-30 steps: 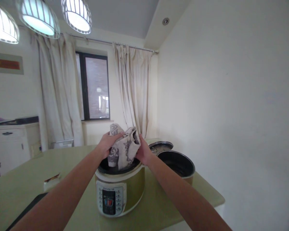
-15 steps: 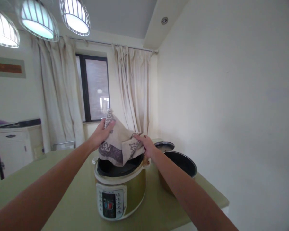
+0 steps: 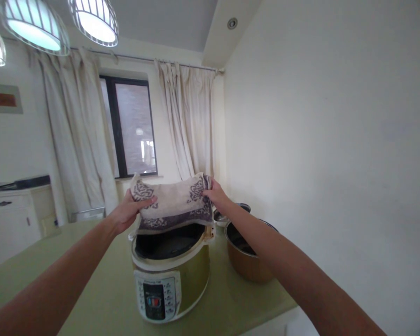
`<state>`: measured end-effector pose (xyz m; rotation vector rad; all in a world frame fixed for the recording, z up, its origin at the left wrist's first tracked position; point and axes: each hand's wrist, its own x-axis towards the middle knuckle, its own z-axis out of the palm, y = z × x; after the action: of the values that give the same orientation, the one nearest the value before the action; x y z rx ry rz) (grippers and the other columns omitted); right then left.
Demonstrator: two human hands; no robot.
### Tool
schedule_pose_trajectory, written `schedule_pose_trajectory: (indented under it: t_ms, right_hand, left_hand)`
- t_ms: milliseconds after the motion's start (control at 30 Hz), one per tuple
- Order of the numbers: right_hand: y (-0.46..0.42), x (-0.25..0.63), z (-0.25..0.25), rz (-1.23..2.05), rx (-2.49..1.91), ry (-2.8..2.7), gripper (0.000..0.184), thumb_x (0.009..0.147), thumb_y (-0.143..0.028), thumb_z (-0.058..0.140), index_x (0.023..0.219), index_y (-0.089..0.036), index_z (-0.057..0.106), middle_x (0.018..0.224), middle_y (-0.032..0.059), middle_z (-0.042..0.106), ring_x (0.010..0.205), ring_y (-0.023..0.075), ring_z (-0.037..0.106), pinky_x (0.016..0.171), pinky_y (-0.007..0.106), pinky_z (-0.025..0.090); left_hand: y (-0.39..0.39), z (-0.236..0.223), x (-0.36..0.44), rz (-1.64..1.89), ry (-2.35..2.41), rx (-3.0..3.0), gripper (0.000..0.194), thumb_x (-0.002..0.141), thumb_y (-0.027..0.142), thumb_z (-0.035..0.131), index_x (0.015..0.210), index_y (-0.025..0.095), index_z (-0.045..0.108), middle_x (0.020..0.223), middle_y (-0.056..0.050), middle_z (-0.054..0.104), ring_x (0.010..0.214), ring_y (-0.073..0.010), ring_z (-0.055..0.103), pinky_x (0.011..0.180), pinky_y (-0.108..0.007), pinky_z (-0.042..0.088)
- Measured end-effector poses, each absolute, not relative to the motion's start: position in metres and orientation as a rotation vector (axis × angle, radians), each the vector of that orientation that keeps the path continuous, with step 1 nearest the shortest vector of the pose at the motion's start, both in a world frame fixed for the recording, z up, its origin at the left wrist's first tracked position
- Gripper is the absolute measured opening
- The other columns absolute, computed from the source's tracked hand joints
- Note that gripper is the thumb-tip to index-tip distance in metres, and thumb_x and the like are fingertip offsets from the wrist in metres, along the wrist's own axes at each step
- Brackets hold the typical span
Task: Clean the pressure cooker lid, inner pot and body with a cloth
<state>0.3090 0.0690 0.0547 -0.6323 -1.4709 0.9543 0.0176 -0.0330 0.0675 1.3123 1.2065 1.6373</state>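
Beige cloth (image 3: 177, 199), one, in two hands (image 3: 126, 213) (image 3: 218, 196)

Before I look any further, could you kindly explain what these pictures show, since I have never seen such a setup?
Of course. There is no machine here: these are a person's bare hands, seen from one camera worn on their head. The left hand and right hand hold up a beige fabric cloth with dark purple-grey patterns, gripped near its two sides. Just below it, a round olive-and-white electric cooker stands open on a pale green table. To the cooker's right stands a round brown pot with a dark inside, partly hidden by the right forearm.
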Motion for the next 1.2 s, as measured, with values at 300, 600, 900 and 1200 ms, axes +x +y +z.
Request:
schedule_pose_trajectory:
  t_ms: [300,600,900,1200]
  right_hand:
    - [-0.060,0.385,0.031,0.622,-0.340,-2.563,0.072,0.082,-0.012,0.062,0.152,-0.030,0.060,0.126,0.0081,0.076,0.119,0.0294,0.069,0.110,0.046,0.047]
    - [0.000,0.328,0.005,0.538,-0.713,-2.056,0.054,0.106,-0.061,0.045,0.136,-0.023,0.069,0.117,0.0112,0.076,0.111,0.0296,0.069,0.104,0.045,0.048]
    - [0.046,0.318,-0.014,0.853,-0.803,-2.165,0.067,0.101,-0.076,0.042,0.093,-0.021,0.079,0.084,0.0068,0.080,0.090,0.0258,0.072,0.091,0.038,0.049]
    - [0.041,0.306,-0.025,0.565,-0.785,-2.089,0.040,0.101,-0.051,0.060,0.081,-0.021,0.076,0.076,0.0032,0.074,0.075,0.0195,0.064,0.076,0.031,0.042]
  left_hand:
    - [-0.047,0.052,-0.031,0.860,1.611,2.175,0.041,0.073,0.051,0.067,0.105,0.026,0.076,0.111,-0.008,0.082,0.111,-0.0306,0.074,0.107,-0.046,0.054]
    - [-0.053,0.019,0.158,0.311,1.585,2.242,0.055,0.081,0.073,0.061,0.088,0.021,0.077,0.098,-0.018,0.082,0.093,-0.0378,0.077,0.083,-0.043,0.055]
    - [-0.094,0.032,0.071,0.089,1.426,2.397,0.066,0.071,0.057,0.078,0.132,0.033,0.074,0.126,-0.005,0.080,0.117,-0.0369,0.072,0.102,-0.040,0.051]
    - [-0.095,0.031,0.085,-0.008,1.675,2.376,0.073,0.058,0.075,0.081,0.114,0.028,0.081,0.112,-0.016,0.081,0.105,-0.0433,0.074,0.093,-0.048,0.054]
